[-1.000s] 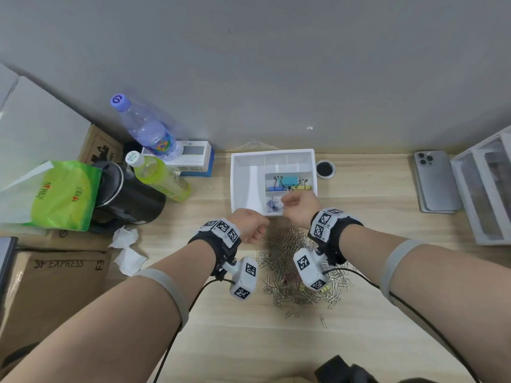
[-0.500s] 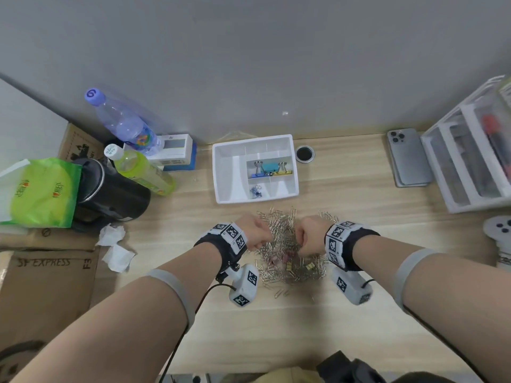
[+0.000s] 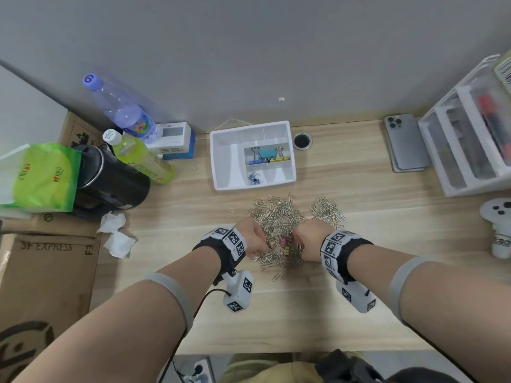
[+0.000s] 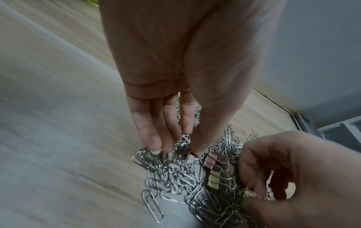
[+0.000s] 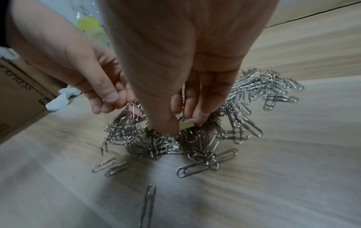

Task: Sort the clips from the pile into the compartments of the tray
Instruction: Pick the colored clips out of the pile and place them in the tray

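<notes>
the pile point(image 3: 279, 225) of silver paper clips lies on the worktop point(image 3: 359, 205) just in front of the white tray point(image 3: 221, 161), with small pink and yellow binder clips buried among them. the paper clips look light, thin and springy, likely to hook together and come up in chains; a binder clip is stiffer and best taken by its body. the right hand point(image 5: 187, 98) pinches the yellow binder clip point(image 5: 186, 124) between thumb and fingertips, narrowly closed. the left hand point(image 4: 175, 123) has its fingers nearly together, tips down in the pile beside the pink binder clip point(image 4: 215, 159); it seems to nip something small, but blur hides what.
</notes>
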`<control>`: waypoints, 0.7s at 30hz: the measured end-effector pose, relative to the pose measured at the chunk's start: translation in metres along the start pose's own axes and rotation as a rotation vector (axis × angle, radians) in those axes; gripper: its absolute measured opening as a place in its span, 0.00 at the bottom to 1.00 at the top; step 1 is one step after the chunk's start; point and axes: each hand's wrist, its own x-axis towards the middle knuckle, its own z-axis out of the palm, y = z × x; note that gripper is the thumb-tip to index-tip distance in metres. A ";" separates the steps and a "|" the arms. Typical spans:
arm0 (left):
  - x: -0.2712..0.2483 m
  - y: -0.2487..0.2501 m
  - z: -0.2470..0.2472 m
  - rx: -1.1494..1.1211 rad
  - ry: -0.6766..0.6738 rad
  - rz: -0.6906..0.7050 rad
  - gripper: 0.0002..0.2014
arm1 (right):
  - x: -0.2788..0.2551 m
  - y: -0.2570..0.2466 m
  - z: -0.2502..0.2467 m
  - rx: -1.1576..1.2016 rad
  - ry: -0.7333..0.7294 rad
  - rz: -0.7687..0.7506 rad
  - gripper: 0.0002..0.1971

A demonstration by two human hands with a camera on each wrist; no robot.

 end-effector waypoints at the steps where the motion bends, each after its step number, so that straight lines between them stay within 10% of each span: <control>1: 0.000 -0.002 0.001 -0.002 0.005 -0.002 0.09 | 0.000 0.000 -0.001 0.028 0.001 -0.003 0.10; 21: 0.012 -0.012 0.013 -0.048 0.062 0.067 0.10 | 0.007 -0.009 0.013 0.328 0.099 -0.029 0.06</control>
